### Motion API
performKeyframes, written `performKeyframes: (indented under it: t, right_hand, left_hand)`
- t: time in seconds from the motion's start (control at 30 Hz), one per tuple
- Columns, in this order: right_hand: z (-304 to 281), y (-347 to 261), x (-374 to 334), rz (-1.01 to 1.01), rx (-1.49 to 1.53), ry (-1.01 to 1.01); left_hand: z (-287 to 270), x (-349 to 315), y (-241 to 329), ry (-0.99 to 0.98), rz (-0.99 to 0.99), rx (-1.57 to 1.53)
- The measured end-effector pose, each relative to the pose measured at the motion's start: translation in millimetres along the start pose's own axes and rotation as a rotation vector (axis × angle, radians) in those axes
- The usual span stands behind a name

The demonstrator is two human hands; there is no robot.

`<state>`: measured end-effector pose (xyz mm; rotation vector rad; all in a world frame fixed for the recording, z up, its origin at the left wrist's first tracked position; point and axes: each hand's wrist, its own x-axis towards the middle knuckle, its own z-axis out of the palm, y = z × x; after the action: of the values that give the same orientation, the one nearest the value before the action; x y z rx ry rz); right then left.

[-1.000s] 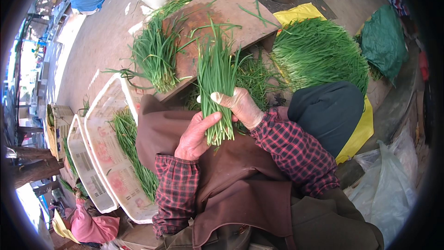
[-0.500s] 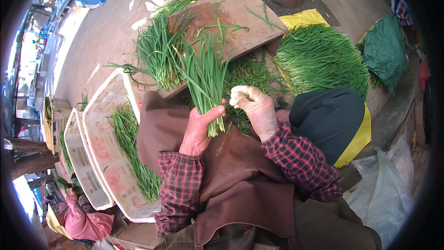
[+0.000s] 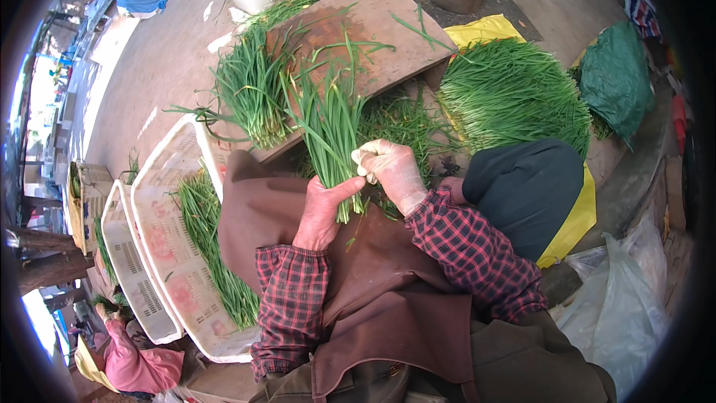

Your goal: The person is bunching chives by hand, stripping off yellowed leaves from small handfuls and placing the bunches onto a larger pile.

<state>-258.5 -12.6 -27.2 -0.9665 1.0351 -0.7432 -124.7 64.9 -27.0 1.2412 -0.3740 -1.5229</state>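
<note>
My bare left hand is wrapped round the lower stalks of a bunch of garlic chives, its thumb across the front. The green leaves fan upward and away from me, and the pale cut ends poke out below the fist. Against the right side of the bunch, my right hand in a thin whitish glove has its fingers pinched together by the left thumb; whatever they hold is too small to make out. More chives lie heaped along the left side of a wooden board just beyond.
Neatly laid chives cover a yellow sack at the right. Left of my knees stands a white plastic crate with loose chives. Scraps litter the ground by the board. A green bag lies far right; a person in pink sits lower left.
My right hand has moved left and slightly down, from beside the bunch to touching it near the left thumb. The left hand keeps its hold on the chives.
</note>
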Motion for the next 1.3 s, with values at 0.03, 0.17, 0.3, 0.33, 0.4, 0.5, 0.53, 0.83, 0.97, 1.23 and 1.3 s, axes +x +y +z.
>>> performKeyframes:
  t: [0.03,0.17,0.3,0.33,0.4,0.5,0.53,0.83,0.97,1.23,1.3]
  right_hand:
    - [-2.5,-4.9,-1.9,0.063,0.074,0.003]
    - [-14.7,0.1,-5.8,0.075,0.243,-0.030]
    - [-26.4,-2.8,-10.6,-0.053,0.270,0.092]
    - [-32.3,-1.6,-7.0,-0.085,0.292,0.146]
    - [-53.4,-3.8,1.6,-0.114,0.222,0.300]
    - [-82.9,24.3,21.7,-0.131,0.047,0.359]
    - [-81.6,25.9,19.1,-0.145,-0.156,0.303]
    - [9.0,14.5,1.5,-0.522,-0.723,0.096]
    - [3.3,-2.9,-1.9,0.092,-0.037,0.032]
    - [3.1,3.5,-11.0,0.028,-0.060,0.033]
    - [3.1,10.9,-12.2,-0.074,-0.147,0.040]
  left_hand:
    - [-0.6,-1.2,0.8,-0.004,-0.006,-0.039]
    - [-8.9,2.6,-3.5,-0.008,-0.017,-0.151]
    - [-12.7,3.6,-1.9,0.025,0.010,-0.160]
    - [-14.3,3.6,-2.1,0.049,0.026,-0.149]
    - [-15.9,7.6,-6.2,0.041,0.038,-0.155]
    - [-14.2,9.4,-7.1,0.029,0.024,-0.144]
    - [-14.2,9.1,-6.4,0.031,0.016,-0.138]
    - [0.7,4.3,-5.2,-0.018,0.041,-0.026]
    - [-5.4,6.9,-7.6,-0.082,-0.001,-0.076]
    - [-6.4,7.4,-10.9,-0.123,-0.108,-0.269]
    - [-5.5,7.5,-9.6,-0.142,-0.114,-0.266]
